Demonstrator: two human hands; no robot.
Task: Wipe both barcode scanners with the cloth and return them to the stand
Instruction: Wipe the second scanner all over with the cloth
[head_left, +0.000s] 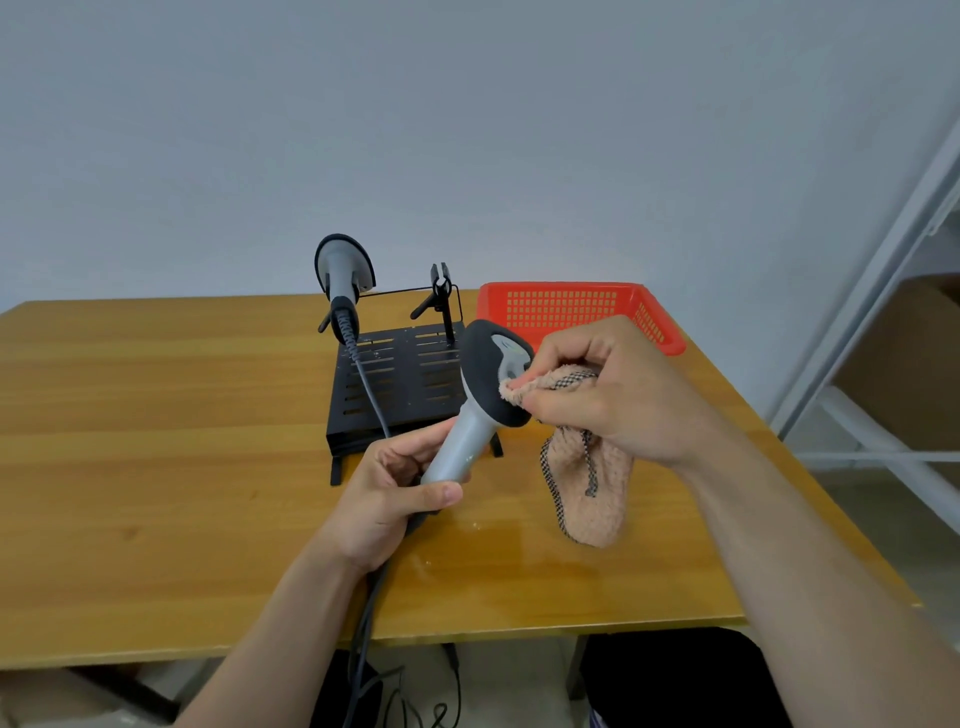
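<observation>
1. The left hand (395, 499) was curled round the grey handle of the held scanner (470, 431), above the table (156, 415) and just in front of the stand (405, 379).
2. The right hand (608, 389) pinched the pink cloth (587, 483) against that scanner's head, and the rest of the cloth hung beneath the hand.
3. The stand held the other scanner (343, 270) upright in its left cradle.
4. The red basket (561, 286) sat behind the right hand, which hid much of its inside.

Scanner (342, 275) on stand (400, 384) (left side), basket (566, 312) right.
</observation>
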